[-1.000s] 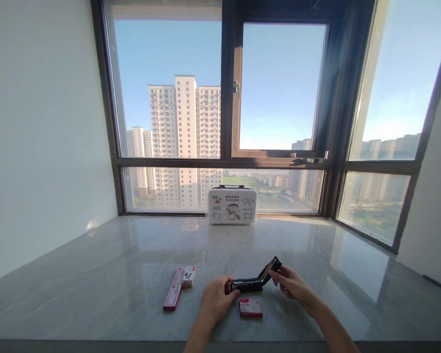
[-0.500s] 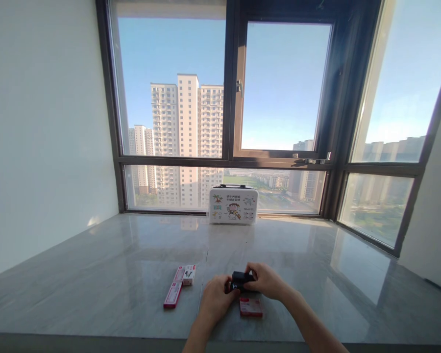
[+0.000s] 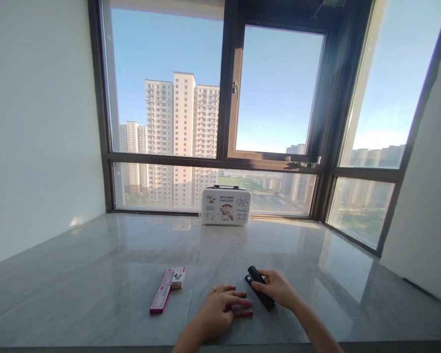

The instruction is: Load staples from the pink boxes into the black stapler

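Note:
My right hand (image 3: 277, 288) grips a black stapler (image 3: 261, 295) on the right side of the counter; the stapler is tilted, its two arms apart at the far end. My left hand (image 3: 220, 310) is stretched over a small flat red box (image 3: 243, 313), fingers extended and slightly spread. Most of that box is hidden beneath the hand, and I cannot tell how firmly it is touched. To the left lie two slim pink-and-white boxes (image 3: 160, 299) end to end, with a small white-and-red box (image 3: 178, 278) bearing a dark picture beside the farther one.
A white case (image 3: 226, 207) with cartoon prints and a dark handle stands upright against the window at the back. The grey marble counter (image 3: 106, 274) runs to a front edge close to me. Walls and dark window frames bound it on both sides.
My left hand has left the stapler and come down over the red box. My right hand has moved right with the stapler, now turned diagonally. The view has shifted slightly.

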A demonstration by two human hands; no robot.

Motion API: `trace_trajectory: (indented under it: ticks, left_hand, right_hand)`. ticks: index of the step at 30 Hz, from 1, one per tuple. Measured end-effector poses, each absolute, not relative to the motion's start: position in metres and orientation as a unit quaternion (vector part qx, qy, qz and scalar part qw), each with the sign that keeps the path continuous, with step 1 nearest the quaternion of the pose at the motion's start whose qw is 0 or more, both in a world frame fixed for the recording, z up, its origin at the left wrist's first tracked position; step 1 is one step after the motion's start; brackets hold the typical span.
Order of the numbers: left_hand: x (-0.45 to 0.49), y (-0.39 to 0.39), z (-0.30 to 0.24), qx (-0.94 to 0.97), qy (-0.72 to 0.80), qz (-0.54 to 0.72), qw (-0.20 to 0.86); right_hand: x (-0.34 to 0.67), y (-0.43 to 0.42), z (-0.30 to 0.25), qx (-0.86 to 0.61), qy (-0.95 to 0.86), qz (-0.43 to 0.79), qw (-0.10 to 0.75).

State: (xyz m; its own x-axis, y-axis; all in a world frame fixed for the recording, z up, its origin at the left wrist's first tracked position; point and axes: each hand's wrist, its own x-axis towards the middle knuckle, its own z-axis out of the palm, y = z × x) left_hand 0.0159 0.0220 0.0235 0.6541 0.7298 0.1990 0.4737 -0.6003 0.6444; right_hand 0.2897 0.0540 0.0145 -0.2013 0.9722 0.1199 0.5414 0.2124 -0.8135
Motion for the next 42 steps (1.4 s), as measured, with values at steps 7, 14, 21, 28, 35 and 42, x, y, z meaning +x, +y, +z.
trace_trajectory:
  ticks: [7,14,21,28,35,42]
  left_hand:
    - [0.025,0.018,0.017,0.778,0.528,0.323,0.107]
    - [0.02,0.016,0.018,0.77,0.536,0.317,0.139]
    - [0.019,0.02,0.015,0.783,0.521,0.312,0.136]
    - [0.018,0.025,0.005,0.796,0.505,0.301,0.141]
    - [0.016,0.028,0.006,0.804,0.487,0.29,0.179]
    - [0.018,0.027,0.007,0.811,0.481,0.278,0.182]
  right_hand:
    - [0.256,0.044,-0.008,-0.501,-0.604,0.444,0.432]
    - [0.228,0.021,0.003,-0.516,-0.606,0.389,0.464]
    - [0.218,0.024,0.009,-0.565,-0.647,0.245,0.45]
    - [0.222,0.031,-0.004,-0.548,-0.672,0.228,0.443]
    - [0.221,0.025,0.002,-0.54,-0.663,0.269,0.444]
    - [0.216,0.009,0.006,-0.587,-0.627,0.253,0.445]
